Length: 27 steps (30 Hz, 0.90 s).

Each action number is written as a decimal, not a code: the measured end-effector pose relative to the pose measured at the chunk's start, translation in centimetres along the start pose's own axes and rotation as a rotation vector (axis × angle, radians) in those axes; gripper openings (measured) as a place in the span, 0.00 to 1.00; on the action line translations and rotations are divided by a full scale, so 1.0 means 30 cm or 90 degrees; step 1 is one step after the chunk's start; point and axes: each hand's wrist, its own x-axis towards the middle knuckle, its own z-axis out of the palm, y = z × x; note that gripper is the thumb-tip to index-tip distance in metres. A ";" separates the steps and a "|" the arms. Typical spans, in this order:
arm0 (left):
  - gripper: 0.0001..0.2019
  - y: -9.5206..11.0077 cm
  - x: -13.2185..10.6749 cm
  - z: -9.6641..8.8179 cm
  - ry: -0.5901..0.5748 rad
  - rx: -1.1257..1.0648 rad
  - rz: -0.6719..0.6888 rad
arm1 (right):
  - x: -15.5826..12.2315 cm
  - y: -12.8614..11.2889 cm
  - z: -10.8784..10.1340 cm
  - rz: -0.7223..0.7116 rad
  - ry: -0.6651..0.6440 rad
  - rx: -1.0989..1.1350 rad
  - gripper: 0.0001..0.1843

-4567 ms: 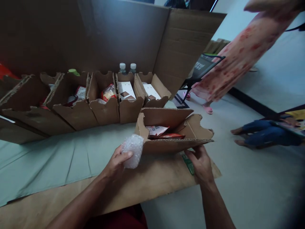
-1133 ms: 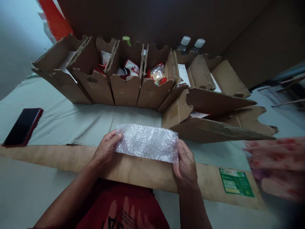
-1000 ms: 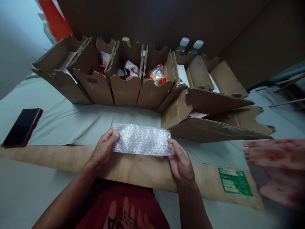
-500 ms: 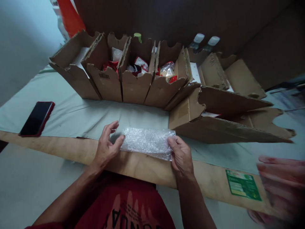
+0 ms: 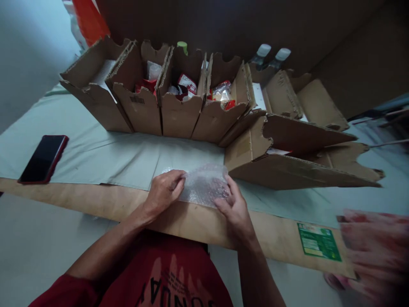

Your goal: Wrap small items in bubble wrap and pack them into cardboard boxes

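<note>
Clear bubble wrap is spread between my two hands, over the front edge of the table. My left hand pinches it near its left part, thumb and fingers pressed together. At the right end my right hand grips the sheet, with the thumb in front and the fingers behind. Part of the sheet's left end lies behind my left hand. Just beyond the wrap stands a row of cardboard bins, the nearest being a low-lying cardboard bin to the right.
Upright cardboard bins hold small red and clear packets. A phone lies at the left. Two white-capped bottles stand behind. A green label is on the table edge, and a blurred pinkish-red shape is at the far right.
My left hand has moved right and closed on the bubble wrap, which it was only beside before. My right hand has shifted its hold slightly, and the sheet's upper edge has lifted.
</note>
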 end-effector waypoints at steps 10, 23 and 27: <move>0.16 0.008 0.010 -0.241 -0.042 -0.269 -0.248 | 0.122 -0.073 0.006 -0.072 0.029 -0.064 0.33; 0.34 -0.153 -0.027 -0.294 -0.031 -0.139 -0.297 | 0.311 0.011 0.131 -0.081 -0.031 -0.085 0.43; 0.40 -0.188 -0.046 -0.286 -0.008 -0.080 -0.271 | 0.241 0.038 0.129 -0.102 -0.057 -0.235 0.39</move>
